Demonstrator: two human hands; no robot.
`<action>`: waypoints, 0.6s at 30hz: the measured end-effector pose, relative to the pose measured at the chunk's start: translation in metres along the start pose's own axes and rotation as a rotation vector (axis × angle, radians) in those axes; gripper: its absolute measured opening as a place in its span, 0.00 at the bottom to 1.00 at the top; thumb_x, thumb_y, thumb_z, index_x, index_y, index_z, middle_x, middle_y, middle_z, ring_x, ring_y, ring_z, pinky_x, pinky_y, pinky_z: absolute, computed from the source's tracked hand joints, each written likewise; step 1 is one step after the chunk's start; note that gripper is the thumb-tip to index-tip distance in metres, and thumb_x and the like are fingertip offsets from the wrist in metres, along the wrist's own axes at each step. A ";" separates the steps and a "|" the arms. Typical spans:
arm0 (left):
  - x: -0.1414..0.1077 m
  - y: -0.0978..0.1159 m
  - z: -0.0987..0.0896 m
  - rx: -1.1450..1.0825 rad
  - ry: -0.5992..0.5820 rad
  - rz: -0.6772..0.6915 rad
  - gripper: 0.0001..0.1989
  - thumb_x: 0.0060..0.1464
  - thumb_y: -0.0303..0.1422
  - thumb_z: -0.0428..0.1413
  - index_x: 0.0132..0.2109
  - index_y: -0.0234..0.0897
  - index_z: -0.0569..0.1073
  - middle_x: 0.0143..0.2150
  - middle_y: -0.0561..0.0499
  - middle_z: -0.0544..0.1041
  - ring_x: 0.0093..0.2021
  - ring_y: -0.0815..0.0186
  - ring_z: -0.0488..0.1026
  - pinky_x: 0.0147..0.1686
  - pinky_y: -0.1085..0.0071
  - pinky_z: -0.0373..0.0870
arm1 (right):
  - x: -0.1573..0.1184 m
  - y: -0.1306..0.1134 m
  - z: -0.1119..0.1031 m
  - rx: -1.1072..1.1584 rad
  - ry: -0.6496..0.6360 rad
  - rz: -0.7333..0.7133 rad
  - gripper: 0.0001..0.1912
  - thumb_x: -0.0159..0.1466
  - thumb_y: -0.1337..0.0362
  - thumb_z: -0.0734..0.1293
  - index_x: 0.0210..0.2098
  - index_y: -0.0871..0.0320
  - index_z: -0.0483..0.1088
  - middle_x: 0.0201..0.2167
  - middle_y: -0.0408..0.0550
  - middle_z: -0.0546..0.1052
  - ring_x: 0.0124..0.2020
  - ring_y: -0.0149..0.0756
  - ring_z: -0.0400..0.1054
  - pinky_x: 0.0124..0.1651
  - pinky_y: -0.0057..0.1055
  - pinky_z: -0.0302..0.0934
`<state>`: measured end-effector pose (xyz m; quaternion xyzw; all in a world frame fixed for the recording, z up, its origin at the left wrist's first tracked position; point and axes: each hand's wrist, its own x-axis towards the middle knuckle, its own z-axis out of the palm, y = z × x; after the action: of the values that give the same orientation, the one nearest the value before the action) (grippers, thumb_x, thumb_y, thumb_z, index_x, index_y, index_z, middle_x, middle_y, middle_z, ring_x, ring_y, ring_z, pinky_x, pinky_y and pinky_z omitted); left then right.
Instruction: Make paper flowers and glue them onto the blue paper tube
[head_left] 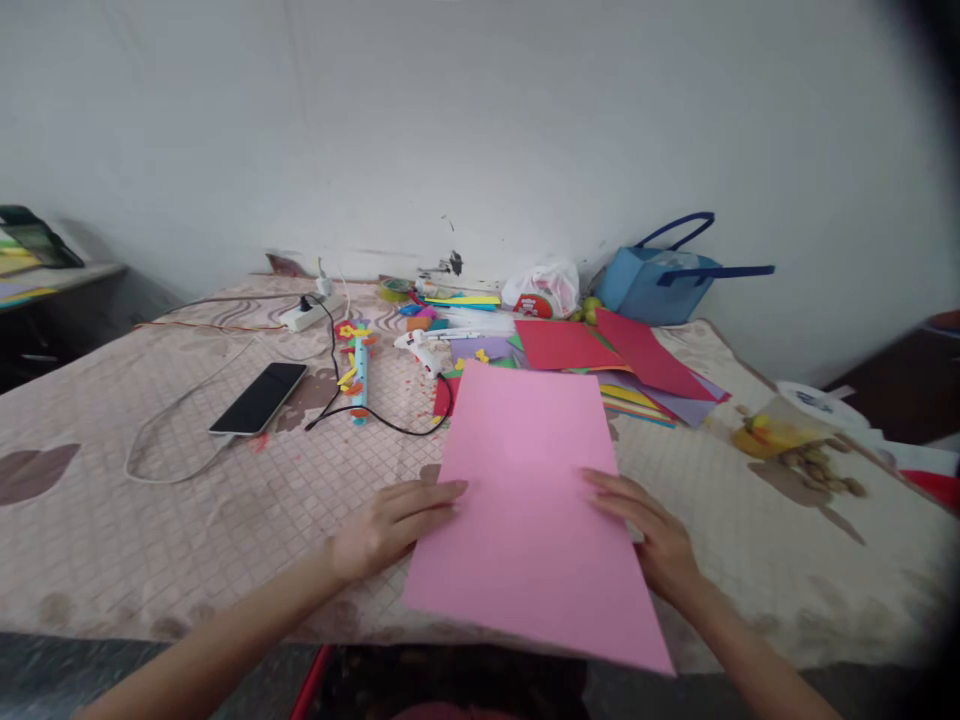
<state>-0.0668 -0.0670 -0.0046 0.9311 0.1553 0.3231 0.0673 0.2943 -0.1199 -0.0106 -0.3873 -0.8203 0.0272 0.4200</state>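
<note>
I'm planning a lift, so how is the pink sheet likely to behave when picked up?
The pink sheet is probably light, since it looks thin. It seems fairly stiff, showing no obvious sag between the left hand and right hand. Being broad, it might bend if lifted by one corner.

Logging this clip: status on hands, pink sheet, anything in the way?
Pink sheet unfolded. Left hand at its left edge, right hand at its right. Coloured papers, glue gun beyond it.
</note>
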 end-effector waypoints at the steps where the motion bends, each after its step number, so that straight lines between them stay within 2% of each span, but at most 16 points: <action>1: 0.002 -0.007 0.004 0.003 -0.006 -0.013 0.18 0.59 0.24 0.47 0.56 0.39 0.65 0.57 0.42 0.70 0.57 0.63 0.67 0.53 0.66 0.68 | 0.004 0.009 0.004 -0.022 -0.035 0.001 0.22 0.59 0.72 0.66 0.52 0.51 0.65 0.54 0.53 0.70 0.54 0.43 0.65 0.53 0.44 0.64; 4: 0.009 -0.026 0.017 -0.031 -0.032 -0.162 0.17 0.57 0.24 0.49 0.52 0.39 0.68 0.57 0.43 0.70 0.55 0.64 0.69 0.52 0.66 0.69 | 0.012 0.034 0.017 -0.102 -0.197 0.050 0.23 0.62 0.71 0.62 0.55 0.50 0.63 0.57 0.50 0.67 0.59 0.42 0.60 0.58 0.47 0.59; 6: 0.011 -0.034 0.022 -0.042 -0.129 -0.245 0.17 0.55 0.23 0.49 0.51 0.38 0.70 0.57 0.44 0.70 0.55 0.63 0.69 0.54 0.64 0.68 | 0.014 0.046 0.023 -0.173 -0.288 0.119 0.23 0.62 0.70 0.61 0.56 0.50 0.63 0.60 0.50 0.63 0.64 0.44 0.52 0.61 0.51 0.54; 8: 0.013 -0.035 0.023 -0.030 -0.173 -0.291 0.19 0.54 0.22 0.50 0.52 0.38 0.70 0.59 0.44 0.68 0.57 0.61 0.67 0.55 0.62 0.67 | 0.013 0.050 0.025 -0.251 -0.306 0.190 0.24 0.61 0.69 0.62 0.57 0.53 0.62 0.63 0.52 0.58 0.66 0.48 0.45 0.61 0.54 0.52; 10: 0.013 -0.031 0.022 0.025 -0.171 -0.338 0.23 0.51 0.21 0.50 0.55 0.38 0.67 0.62 0.43 0.64 0.58 0.59 0.65 0.56 0.58 0.65 | 0.008 0.046 0.023 -0.301 -0.288 0.210 0.26 0.60 0.69 0.62 0.58 0.54 0.60 0.64 0.54 0.56 0.66 0.50 0.42 0.61 0.55 0.52; 12: 0.012 -0.024 0.019 0.109 -0.161 -0.385 0.26 0.49 0.19 0.51 0.57 0.37 0.65 0.63 0.40 0.61 0.58 0.55 0.64 0.54 0.54 0.65 | 0.002 0.036 0.019 -0.304 -0.268 0.162 0.28 0.60 0.71 0.61 0.59 0.53 0.58 0.62 0.54 0.58 0.65 0.49 0.45 0.61 0.54 0.51; 14: 0.011 -0.016 0.015 0.165 -0.163 -0.374 0.28 0.48 0.18 0.50 0.57 0.37 0.65 0.62 0.40 0.62 0.57 0.54 0.63 0.52 0.52 0.65 | -0.006 0.023 0.015 -0.266 -0.263 0.065 0.30 0.60 0.75 0.59 0.60 0.52 0.58 0.60 0.53 0.62 0.63 0.46 0.51 0.61 0.53 0.53; 18: 0.008 -0.002 0.009 0.094 -0.221 -0.184 0.24 0.52 0.17 0.47 0.54 0.38 0.67 0.59 0.44 0.67 0.58 0.59 0.63 0.55 0.54 0.60 | -0.022 0.004 0.012 -0.176 -0.302 -0.087 0.24 0.60 0.74 0.61 0.56 0.53 0.63 0.53 0.53 0.70 0.57 0.44 0.61 0.56 0.49 0.60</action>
<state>-0.0560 -0.0630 -0.0070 0.9450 0.2464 0.2033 0.0697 0.2953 -0.1281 -0.0345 -0.3780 -0.8893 -0.0050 0.2573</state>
